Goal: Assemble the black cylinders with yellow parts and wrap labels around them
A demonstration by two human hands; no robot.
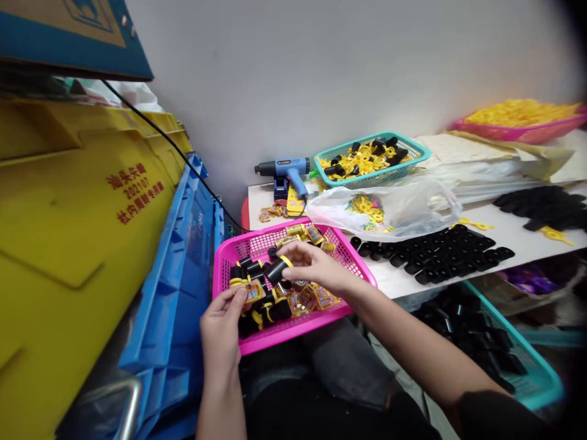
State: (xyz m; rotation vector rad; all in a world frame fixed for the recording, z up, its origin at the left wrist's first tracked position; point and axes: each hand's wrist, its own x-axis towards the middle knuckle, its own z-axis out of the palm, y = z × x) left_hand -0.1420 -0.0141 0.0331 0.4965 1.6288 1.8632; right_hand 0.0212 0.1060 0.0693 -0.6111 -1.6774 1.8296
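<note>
A pink basket (293,335) rests at my lap, filled with black cylinders with yellow ends and printed wrapped pieces. Over it, my right hand (307,264) pinches a black cylinder with a yellow rim (276,271), tilted, between thumb and fingers. Between the thumb and fingers of my left hand (228,307) is a small printed yellow-orange label or sleeve (254,293), held at the basket's left side. The cylinder and the label are close together but apart. More printed pieces (316,296) lie under my right hand, partly covered by it.
On the white table are a blue heat gun (291,169), a teal basket (371,177) of yellow and black parts, a plastic bag (413,211) and rows of black cylinders (440,252). Blue crates (169,318) and a yellow crate (77,244) crowd the left. A black cable (174,143) hangs across.
</note>
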